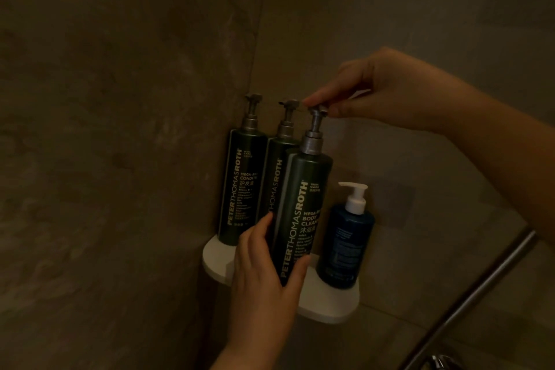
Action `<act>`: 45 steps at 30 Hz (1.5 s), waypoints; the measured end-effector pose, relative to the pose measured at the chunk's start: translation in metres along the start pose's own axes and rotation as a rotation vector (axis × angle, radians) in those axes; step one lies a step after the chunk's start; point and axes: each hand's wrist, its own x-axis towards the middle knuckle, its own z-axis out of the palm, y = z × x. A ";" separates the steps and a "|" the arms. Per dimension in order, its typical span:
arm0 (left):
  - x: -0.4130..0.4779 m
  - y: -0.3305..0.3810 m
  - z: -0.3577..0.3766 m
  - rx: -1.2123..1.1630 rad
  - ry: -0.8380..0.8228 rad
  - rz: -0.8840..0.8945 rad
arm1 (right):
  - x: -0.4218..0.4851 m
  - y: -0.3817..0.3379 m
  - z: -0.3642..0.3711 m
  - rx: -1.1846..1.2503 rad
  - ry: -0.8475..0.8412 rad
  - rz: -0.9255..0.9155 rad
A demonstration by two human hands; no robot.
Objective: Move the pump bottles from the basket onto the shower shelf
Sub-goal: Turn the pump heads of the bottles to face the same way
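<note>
Three tall dark green pump bottles stand on a white corner shelf (327, 303) in the shower. The conditioner bottle (243, 186) is at the back left, a second one (277, 177) behind the middle. The front body cleanser bottle (303, 207) leans slightly. My left hand (264, 273) wraps around its lower body. My right hand (387, 90) pinches its silver pump head from above. A shorter blue bottle (345, 243) with a white pump stands at the right of the shelf. The basket is out of view.
Dim brown tiled walls meet in the corner behind the shelf. A metal rail (477, 294) slants across the lower right, with a chrome fitting (438, 362) at the bottom edge.
</note>
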 end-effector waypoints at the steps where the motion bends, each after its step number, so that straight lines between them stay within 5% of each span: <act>1: 0.000 0.000 -0.001 0.007 -0.007 0.005 | -0.001 0.000 0.000 0.006 -0.005 -0.002; 22: -0.004 -0.012 0.004 0.063 -0.080 0.052 | -0.010 0.021 0.031 0.202 0.345 0.030; 45: 0.018 -0.015 0.021 0.275 -0.066 0.092 | 0.002 0.047 0.037 0.058 0.373 0.059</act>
